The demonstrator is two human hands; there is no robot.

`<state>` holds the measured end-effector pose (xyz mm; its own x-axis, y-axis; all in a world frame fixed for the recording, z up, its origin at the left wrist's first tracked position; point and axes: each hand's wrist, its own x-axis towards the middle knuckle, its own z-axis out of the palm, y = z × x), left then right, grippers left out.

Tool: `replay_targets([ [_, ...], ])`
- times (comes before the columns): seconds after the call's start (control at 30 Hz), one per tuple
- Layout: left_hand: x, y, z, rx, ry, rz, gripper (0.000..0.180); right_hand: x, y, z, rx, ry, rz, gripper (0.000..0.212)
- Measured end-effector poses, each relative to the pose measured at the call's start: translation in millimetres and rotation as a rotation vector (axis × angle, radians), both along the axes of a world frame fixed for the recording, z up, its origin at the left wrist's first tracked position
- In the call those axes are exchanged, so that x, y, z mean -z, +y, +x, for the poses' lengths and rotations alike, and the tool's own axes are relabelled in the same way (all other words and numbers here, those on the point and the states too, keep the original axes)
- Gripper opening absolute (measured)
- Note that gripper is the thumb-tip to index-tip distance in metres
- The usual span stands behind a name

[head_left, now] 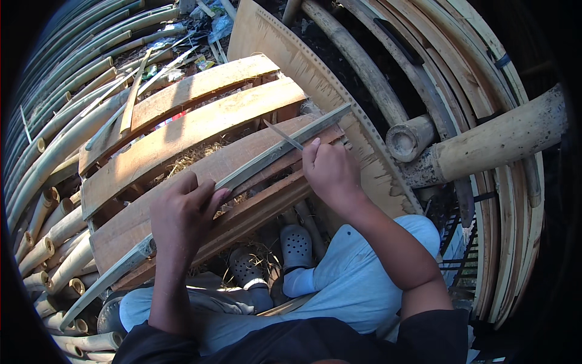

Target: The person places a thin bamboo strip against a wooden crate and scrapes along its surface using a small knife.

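Observation:
A long split bamboo strip [248, 168] slants across the slatted wooden bench [194, 134], from lower left to upper right. Around its middle my left hand [180, 212] is closed, thumb along the strip. My right hand [330, 173] is closed round a knife, whose handle is hidden in the fist. The thin knife blade [281, 133] points up and left and lies across the strip near its far end. Between the hands the strip's pale surface shows. Its near end reaches out past my left forearm.
Stacked bamboo poles [60, 242] fill the left side. A brown sheet [339, 115] with a dotted edge leans behind the bench. At right, a thick bamboo pole [497, 139] juts in before long wooden slats [515, 242]. My feet in grey clogs [296, 246] are below the bench.

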<state>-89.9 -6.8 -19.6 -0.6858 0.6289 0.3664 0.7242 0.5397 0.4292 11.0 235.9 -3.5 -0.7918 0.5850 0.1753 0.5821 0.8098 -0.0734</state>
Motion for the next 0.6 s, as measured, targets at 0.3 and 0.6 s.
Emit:
replay_targets([
  [0.3,1,-1,6,0.046,0.096,-0.031,0.021,-12,1,4,0.048,0.005,0.106,0.053],
  [0.6,1,2,6,0.069,0.126,-0.023,0.02,-11,-4,0,0.068,-0.003,0.068,0.052],
])
